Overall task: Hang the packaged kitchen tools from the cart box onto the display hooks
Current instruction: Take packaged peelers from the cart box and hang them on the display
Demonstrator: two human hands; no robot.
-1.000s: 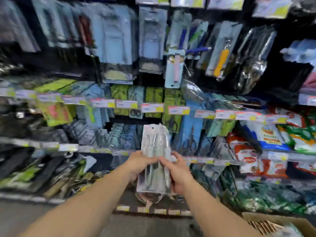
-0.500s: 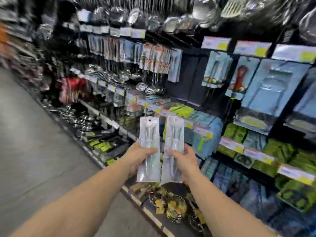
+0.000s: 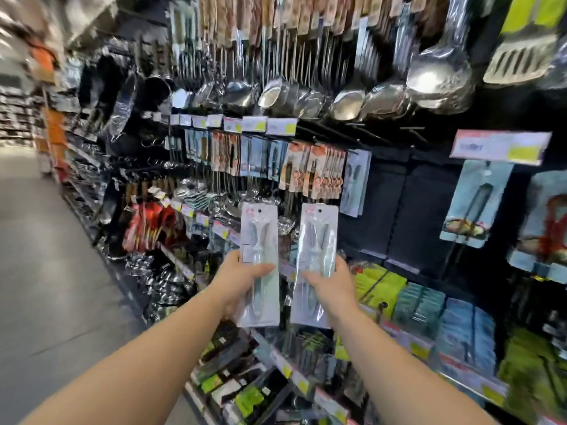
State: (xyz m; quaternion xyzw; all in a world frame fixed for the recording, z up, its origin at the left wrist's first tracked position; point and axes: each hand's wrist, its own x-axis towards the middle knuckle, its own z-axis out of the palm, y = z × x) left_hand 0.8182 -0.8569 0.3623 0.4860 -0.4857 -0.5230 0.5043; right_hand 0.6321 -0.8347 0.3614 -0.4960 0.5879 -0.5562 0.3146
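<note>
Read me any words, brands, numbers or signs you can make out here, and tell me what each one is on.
No text here can be read.
Package in the left hand: small red mark at its top, blurred.
Package in the right hand: same red mark, blurred.
Large price tag at the upper right: dark print on white and yellow, smeared.
Row of small price tags under the ladles: too small and blurred.

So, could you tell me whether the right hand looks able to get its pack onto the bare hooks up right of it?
Probably yes: the right hand holds its pack upright, and nothing hangs between it and the bare hooks.
</note>
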